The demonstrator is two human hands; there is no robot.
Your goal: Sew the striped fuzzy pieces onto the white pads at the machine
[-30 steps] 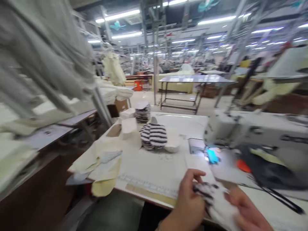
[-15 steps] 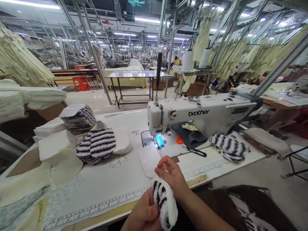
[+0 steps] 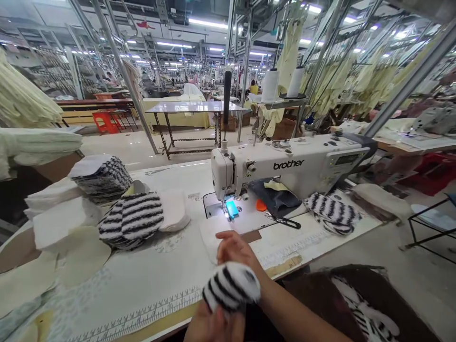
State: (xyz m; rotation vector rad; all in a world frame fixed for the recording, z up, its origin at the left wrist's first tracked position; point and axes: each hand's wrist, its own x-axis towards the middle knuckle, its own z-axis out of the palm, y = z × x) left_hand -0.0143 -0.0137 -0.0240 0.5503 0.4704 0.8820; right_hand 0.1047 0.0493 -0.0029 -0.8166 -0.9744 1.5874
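Note:
My left hand [image 3: 213, 325] is closed around a black-and-white striped plush piece [image 3: 230, 287] at the table's front edge, its fingers partly blurred. Just beyond that piece is my right hand [image 3: 237, 249], fingers loosely stretched leftward and seemingly holding nothing; part of it is hidden behind the plush. Beneath and beside its fingertips a white fabric piece [image 3: 210, 232] lies on the table. Past it stands a white sewing machine [image 3: 288, 164], its needle area lit beside a blue block [image 3: 232, 209].
On the left are a striped plush stack [image 3: 133, 221], another striped pile [image 3: 101, 178] and white fabric stacks [image 3: 66, 223]. Black scissors or snips [image 3: 285, 221], an orange piece [image 3: 261, 204] and dark cloth [image 3: 276, 194] lie by the machine. More striped pieces [image 3: 333, 211] lie right. A measuring tape [image 3: 142, 316] runs along the front.
My left hand has turned the plush piece, showing more of its striped side. My right hand's fingers have moved slightly left and loosened. The camera view has shifted right.

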